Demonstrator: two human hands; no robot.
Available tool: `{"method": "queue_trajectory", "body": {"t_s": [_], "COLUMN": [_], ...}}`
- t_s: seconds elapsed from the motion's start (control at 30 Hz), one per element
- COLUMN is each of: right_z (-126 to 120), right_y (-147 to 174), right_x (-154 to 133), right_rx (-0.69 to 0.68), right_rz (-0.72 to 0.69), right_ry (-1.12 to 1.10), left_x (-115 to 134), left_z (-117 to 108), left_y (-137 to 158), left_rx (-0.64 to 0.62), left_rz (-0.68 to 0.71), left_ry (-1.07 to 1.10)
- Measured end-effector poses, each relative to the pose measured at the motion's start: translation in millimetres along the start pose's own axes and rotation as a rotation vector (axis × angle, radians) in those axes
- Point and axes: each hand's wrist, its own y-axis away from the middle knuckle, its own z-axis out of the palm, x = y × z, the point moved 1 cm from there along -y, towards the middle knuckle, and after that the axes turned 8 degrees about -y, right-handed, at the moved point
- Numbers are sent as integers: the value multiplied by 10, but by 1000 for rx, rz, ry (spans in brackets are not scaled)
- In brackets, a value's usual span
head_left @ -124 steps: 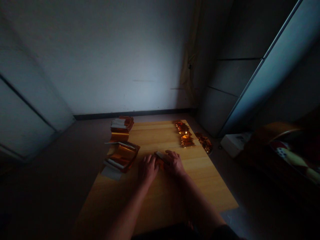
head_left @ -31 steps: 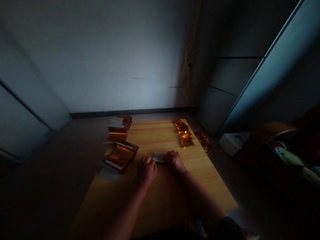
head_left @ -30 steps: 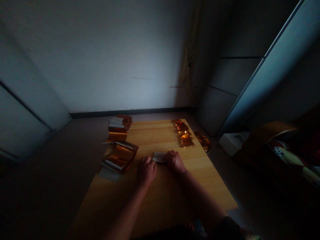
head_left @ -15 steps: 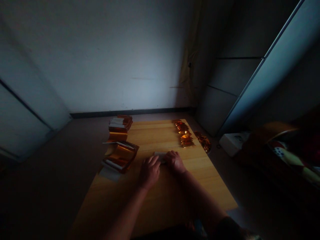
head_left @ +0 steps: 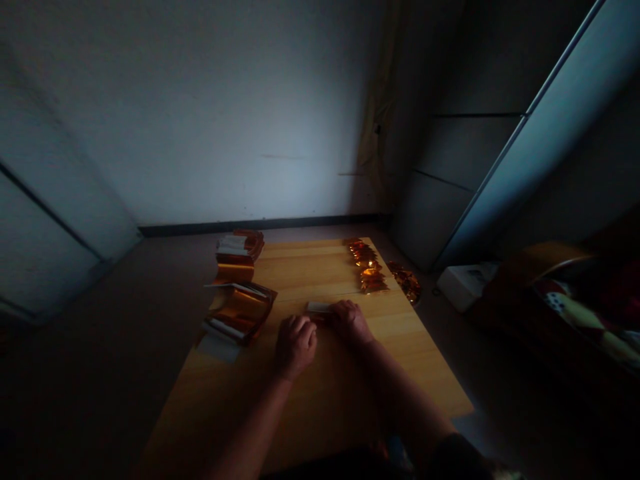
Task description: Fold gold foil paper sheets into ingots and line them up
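A small sheet of foil paper (head_left: 319,307) lies on the wooden table in front of me, its pale back showing along the far side and a copper-coloured strip along the near side. Over its right end my right hand (head_left: 351,323) is closed, fingers bent down onto it. My left hand (head_left: 297,345) is curled with the fingers drawn in at the near left corner of the sheet; its fingertips are partly hidden. To the left lie stacks of copper-gold foil paper (head_left: 243,309), curled up, with pale sheets among them.
Folded shiny gold foil pieces (head_left: 369,267) stand in a row at the table's (head_left: 300,267) far right. More gold pieces (head_left: 407,283) lie beyond the right edge, lower down. A white box (head_left: 463,287) and a wooden-armed seat (head_left: 555,257) are on the right. A wall stands behind.
My left hand has drawn back slightly toward me and left, its fingers curling in. More of the sheet shows, including a copper strip. My right hand has barely moved.
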Motion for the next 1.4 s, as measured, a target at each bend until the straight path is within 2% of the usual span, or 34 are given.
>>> {"method": "queue_trajectory", "body": {"t_s": [0.1,0.23,0.4,0.57,0.83,1.0,1.1,1.2,1.4], "right_z": [10,-42,-82,-60,-113,-90,-81,-78,-83], "right_y": [-35,-83,-85,-27,62,119,140,149,154], "right_x": [29,6,-19,-3,-86,-123,-157,-168,-155], "right_rx": [11,-31,-154,-157,-188,-189,-173,-153,-187], "right_rz": [2,19,25,34,-59,-106,-94,-92,-77], "right_ry": [-69,-90,-34,25,124,200,212,203,208], "left_x": [5,-1,1,-17,-118,-134,-99,-64,-24], "left_z": [22,56,54,49,91,27,7,48,85], "left_y": [-8,-23,-36,-32,-12,-4,-2,0,-13], "left_rx": [-64,-130,-176,-190,-108,95,126,35,-131], "left_rz": [41,12,-7,-44,-203,-306,-151,27,75], "left_ry": [26,6,9,1,-54,69,152,169,109]}}
